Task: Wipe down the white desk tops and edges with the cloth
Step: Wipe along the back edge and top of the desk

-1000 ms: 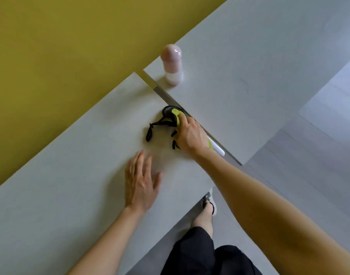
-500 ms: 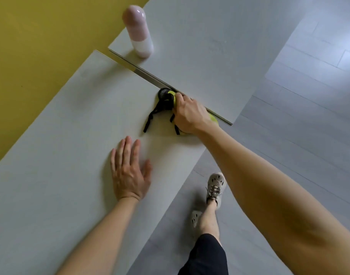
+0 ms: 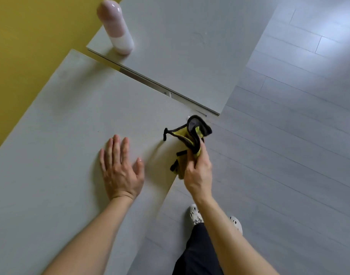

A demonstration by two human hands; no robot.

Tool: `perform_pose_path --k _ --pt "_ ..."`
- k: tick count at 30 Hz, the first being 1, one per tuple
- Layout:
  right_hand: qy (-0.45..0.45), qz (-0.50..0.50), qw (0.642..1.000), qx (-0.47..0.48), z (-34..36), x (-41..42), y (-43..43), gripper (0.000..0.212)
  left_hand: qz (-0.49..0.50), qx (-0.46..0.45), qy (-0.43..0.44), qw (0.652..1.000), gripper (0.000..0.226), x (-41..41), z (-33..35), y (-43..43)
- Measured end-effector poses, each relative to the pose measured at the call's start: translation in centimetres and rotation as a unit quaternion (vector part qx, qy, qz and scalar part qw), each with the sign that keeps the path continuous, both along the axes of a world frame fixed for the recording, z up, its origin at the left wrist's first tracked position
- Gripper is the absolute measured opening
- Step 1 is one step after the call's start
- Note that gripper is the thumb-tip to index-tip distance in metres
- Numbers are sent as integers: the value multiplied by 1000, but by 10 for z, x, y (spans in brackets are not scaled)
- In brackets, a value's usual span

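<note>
Head view: right hand (image 3: 199, 175) has drawn the cloth (image 3: 190, 135) from the seam (image 3: 150, 81) between desks to the near desk's (image 3: 61, 135) right edge, fingers curled round the bunched fabric. Left hand (image 3: 120, 171) lies flat on top. Seam pass appears done; edges likely next.

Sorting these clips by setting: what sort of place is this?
Probably an office or study room: two plain white desks set end to end along a yellow wall, grey plank floor, a pink bottle on the far desk.
</note>
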State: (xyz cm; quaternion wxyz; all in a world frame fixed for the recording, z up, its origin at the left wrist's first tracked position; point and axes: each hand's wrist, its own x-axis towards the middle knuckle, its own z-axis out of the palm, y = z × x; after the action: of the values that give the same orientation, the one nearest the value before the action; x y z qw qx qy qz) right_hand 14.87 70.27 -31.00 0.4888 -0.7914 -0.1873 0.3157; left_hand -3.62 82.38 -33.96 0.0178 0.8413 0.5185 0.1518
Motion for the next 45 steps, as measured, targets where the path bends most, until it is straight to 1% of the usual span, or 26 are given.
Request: perform_pose_path --k 2,4,6,8,10,12,15,17,19,22,25,27,29,31,34,36,39,40,42,43,45 --pt "24 -15 1000 0 6 -57 -11 89 -5 5 8 1000 72 -1 -2 1" --pt "28 -17 999 10 13 -80 -13 91 -8 7 13 1000 73 -2 -2 2" --pt "14 -21 1000 19 6 -63 -5 85 -10 6 19 1000 75 -2 -2 1" --pt "-4 -42 999 25 0 -30 12 76 -12 9 24 1000 75 -2 -2 0" --pt "-1 -58 998 29 -1 -6 28 72 -12 13 23 1000 74 -3 -3 1" --pt "-2 -65 997 39 0 -7 36 70 -10 16 24 1000 74 -3 -4 2" --pt "-1 -31 998 56 -1 -44 15 74 -14 22 26 999 74 -3 -6 2" --pt "9 12 999 51 -1 -84 -16 75 -19 34 30 999 72 -5 -8 4" --pt "22 50 997 55 -1 -106 -41 79 -27 41 36 998 72 -7 -9 4" --pt "5 48 996 76 -12 -81 -36 75 -22 38 37 998 72 -4 -8 0" --pt "-15 -6 996 90 -20 -26 -2 68 -12 31 26 999 71 -3 -5 -5" --pt "-28 -46 994 99 -22 -4 15 65 -13 33 25 999 71 -1 -5 -7" --pt "-29 -72 990 118 -20 -16 13 66 -15 35 24 999 71 -1 -6 -8" --pt "-12 -78 989 124 -18 -57 -8 68 -17 38 20 999 71 -1 -8 -9" --pt "-1 -23 992 127 -14 -116 -49 70 -32 38 9 999 70 -4 -8 -5" --pt "-16 -5 993 120 -15 -111 -50 67 -34 34 1 999 68 -4 -6 -5" --pt "-53 -52 994 86 -13 -60 -10 64 -30 0 -17 999 65 -1 -1 -7" --pt "-56 -72 993 73 -10 -44 4 64 -41 -17 -12 999 66 -4 0 -5" --pt "-57 -104 990 71 -8 -34 18 64 -98 -56 20 993 71 -18 6 6" --pt "-59 -115 989 77 -8 -44 16 65 -138 -77 38 987 73 -30 13 11" --pt "-65 -125 986 90 -10 -89 -4 68 -204 -98 64 972 70 -61 24 12"
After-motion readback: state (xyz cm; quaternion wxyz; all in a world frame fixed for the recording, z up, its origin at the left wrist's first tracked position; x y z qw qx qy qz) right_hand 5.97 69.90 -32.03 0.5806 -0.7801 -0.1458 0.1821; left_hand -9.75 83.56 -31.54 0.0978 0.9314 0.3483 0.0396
